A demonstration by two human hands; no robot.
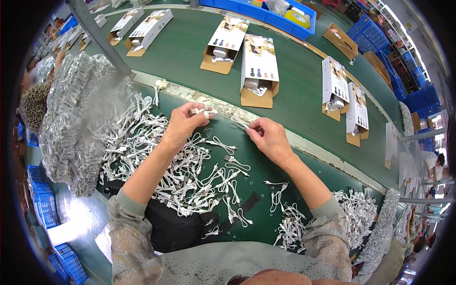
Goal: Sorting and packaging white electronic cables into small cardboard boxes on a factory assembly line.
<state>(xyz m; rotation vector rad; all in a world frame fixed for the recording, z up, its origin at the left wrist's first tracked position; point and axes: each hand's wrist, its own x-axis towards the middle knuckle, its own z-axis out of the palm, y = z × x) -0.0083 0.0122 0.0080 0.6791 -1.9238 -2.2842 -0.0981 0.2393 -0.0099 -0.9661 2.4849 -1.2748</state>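
Observation:
My left hand point(184, 124) is closed on a short white cable point(203, 112), pinched between thumb and fingers above the table's far rail. To its right, my right hand point(268, 137) pinches another white cable point(240, 122), whose end reaches over the rail. Below and between my forearms spreads a large heap of short white cables point(185, 185) with connector plugs. A few single cables point(232, 164) lie apart from the heap on the green table point(254, 175). Smaller piles of cables point(290, 228) lie near my right forearm.
Beyond the rail point(308, 137) runs a green conveyor point(190, 42) with several opened white boxes point(259, 61) holding white items. Bundles of bagged cables point(76, 118) are stacked at left beside a metal post point(97, 35). A black bag point(166, 228) lies near me; a blue tray point(266, 19) stands at the back.

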